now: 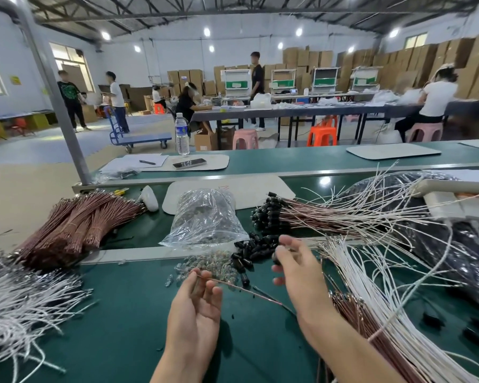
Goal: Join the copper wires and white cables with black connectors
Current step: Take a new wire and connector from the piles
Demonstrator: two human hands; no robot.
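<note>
Copper wire [233, 286]: lies across my left fingers, free end aimed at my right hand, ready, I judge, for capping.
Left hand [197, 299]: palm up, thumb and fingers pinching that wire near its end.
Right hand [296, 269]: apart from the left, fingertips nipping what looks like a black connector [275, 257].
Loose connectors [253, 248]: heaped just beyond both hands, within easy reach.
White cables [371, 280]: fanned right of my right hand, next to draw from.
Finished bundle [302, 215]: farther beyond the right hand, parked clear.
Copper bundle [75, 219]: well left of my left hand, spare stock.
</note>
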